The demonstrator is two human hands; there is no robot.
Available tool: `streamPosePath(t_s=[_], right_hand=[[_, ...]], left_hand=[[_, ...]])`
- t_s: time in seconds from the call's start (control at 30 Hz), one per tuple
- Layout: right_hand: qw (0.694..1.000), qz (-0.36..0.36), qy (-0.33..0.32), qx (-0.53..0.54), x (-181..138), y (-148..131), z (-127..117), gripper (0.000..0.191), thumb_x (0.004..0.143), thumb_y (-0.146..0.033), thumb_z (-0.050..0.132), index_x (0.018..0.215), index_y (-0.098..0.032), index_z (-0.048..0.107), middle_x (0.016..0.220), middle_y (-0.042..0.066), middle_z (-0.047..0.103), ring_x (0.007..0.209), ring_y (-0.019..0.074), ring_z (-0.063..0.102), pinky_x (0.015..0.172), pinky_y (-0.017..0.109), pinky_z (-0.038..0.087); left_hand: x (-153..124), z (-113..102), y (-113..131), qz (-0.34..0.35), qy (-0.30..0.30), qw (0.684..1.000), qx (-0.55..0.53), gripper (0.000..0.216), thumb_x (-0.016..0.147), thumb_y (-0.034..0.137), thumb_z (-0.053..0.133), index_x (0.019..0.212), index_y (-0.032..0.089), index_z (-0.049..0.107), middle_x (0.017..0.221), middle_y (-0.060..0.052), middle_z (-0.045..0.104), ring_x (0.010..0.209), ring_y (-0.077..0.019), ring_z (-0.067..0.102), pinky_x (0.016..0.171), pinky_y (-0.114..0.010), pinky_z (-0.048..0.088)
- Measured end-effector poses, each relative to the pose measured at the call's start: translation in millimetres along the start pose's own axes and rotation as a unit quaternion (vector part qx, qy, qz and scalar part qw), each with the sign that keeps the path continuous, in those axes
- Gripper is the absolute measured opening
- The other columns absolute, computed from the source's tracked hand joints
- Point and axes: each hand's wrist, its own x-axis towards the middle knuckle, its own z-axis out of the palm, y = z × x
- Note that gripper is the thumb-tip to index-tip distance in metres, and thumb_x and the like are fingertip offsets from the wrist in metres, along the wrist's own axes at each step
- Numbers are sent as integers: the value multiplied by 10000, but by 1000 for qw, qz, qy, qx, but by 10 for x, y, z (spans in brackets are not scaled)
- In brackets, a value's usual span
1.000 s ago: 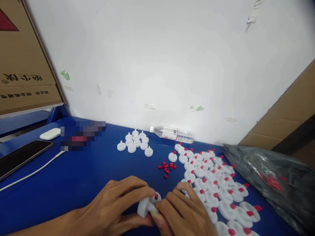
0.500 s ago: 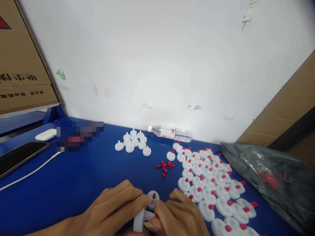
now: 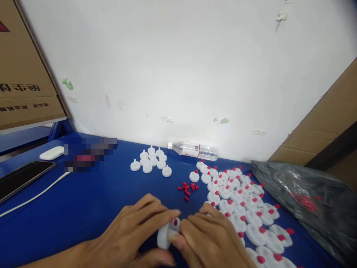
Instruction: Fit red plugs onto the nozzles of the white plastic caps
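My left hand point(image 3: 139, 230) is closed on a white round plastic cap point(image 3: 163, 237), tilted on edge, between thumb and fingers. From the right, my right hand point(image 3: 213, 238) meets it with curled fingers, its thumb against the cap's nozzle side. The small red cap pinched there shows half a second ago but is now covered by my fingers. Just behind, between both hands, another white cap's red tip point(image 3: 175, 222) shows. Loose small red caps point(image 3: 186, 192) lie beyond my hands. Several white caps with bare nozzles point(image 3: 153, 161) stand farther back.
Many red-tipped white caps point(image 3: 238, 222) cover the right side of the blue table point(image 3: 92, 201). A clear plastic bottle point(image 3: 192, 149) lies by the wall. A dark plastic bag point(image 3: 312, 208) holds red pieces. Phone point(image 3: 25, 178), white case point(image 3: 51, 153) and cable point(image 3: 36, 197) lie left.
The held white cap has turned more upright, and its nozzle is now hidden by my right hand. My right hand has shifted slightly up and right; my left fingers have risen a little.
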Motion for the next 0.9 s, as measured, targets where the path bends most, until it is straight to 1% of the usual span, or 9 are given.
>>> streamPosePath(t_s=[0.1,0.2,0.27,0.33,0.43,0.57,0.7,0.8,0.9], right_hand=[[998,55,3,-10,46,84,-159,340,1092,-197,442,779,-219,572,685,-27,602,618,145,568,734,344,354],[994,100,-14,-29,46,186,-245,225,1037,-191,524,833,-215,615,769,1,611,702,185,571,776,369,354],[991,115,-41,-47,23,241,-263,231,1025,-192,527,807,-219,600,782,8,597,723,201,553,783,382,353],[988,127,-77,-40,-13,268,-255,254,1018,-192,534,772,-225,585,781,6,591,745,208,554,800,389,362],[984,125,-123,-11,-76,266,-216,253,1012,-214,568,762,-232,597,777,-5,607,757,204,574,849,405,378],[987,111,-115,-34,-109,267,-181,245,1038,-314,584,813,-230,628,804,4,637,749,216,567,870,440,378],[987,99,-112,-64,-64,314,-195,220,1064,-202,483,936,-229,659,885,25,677,852,260,581,870,462,377],[989,79,-106,-60,-48,337,-189,229,1048,-153,462,1023,-226,678,1041,33,729,975,277,615,941,483,378],[991,76,-106,-36,-68,340,-155,239,1052,-159,463,1040,-228,692,1087,11,758,1043,265,637,1045,487,356]], left_hand=[[147,-36,-66,-57,-35,997,-39,501,1138,492,324,1612,333,352,1469,-67,614,1354,-249,573,1078,-398,564],[257,-69,-179,-122,-64,989,-54,481,1122,338,379,1602,369,348,1563,-72,478,1403,-270,519,1139,-494,509],[303,-70,-266,-159,-90,981,-70,524,1105,324,405,1617,380,312,1625,-71,381,1433,-293,493,1173,-539,465],[335,-54,-343,-193,-118,971,-79,570,1093,355,424,1637,392,258,1638,-74,340,1400,-308,528,1161,-555,468],[379,-16,-415,-206,-150,964,-79,654,1065,358,466,1659,381,192,1545,-90,423,1233,-287,637,1062,-519,543],[448,23,-451,-200,-164,964,-63,703,1053,303,475,1675,357,153,1363,-84,537,1115,-268,673,984,-485,573],[494,39,-468,-185,-170,967,-45,661,1053,283,450,1670,344,219,1283,-77,562,974,-243,693,914,-456,585],[497,45,-478,-173,-170,969,-39,640,1047,293,452,1658,337,269,1250,-71,572,946,-240,697,890,-437,588],[493,56,-483,-178,-162,970,-33,684,1046,305,452,1679,313,193,1252,-85,589,977,-254,697,909,-449,581]])
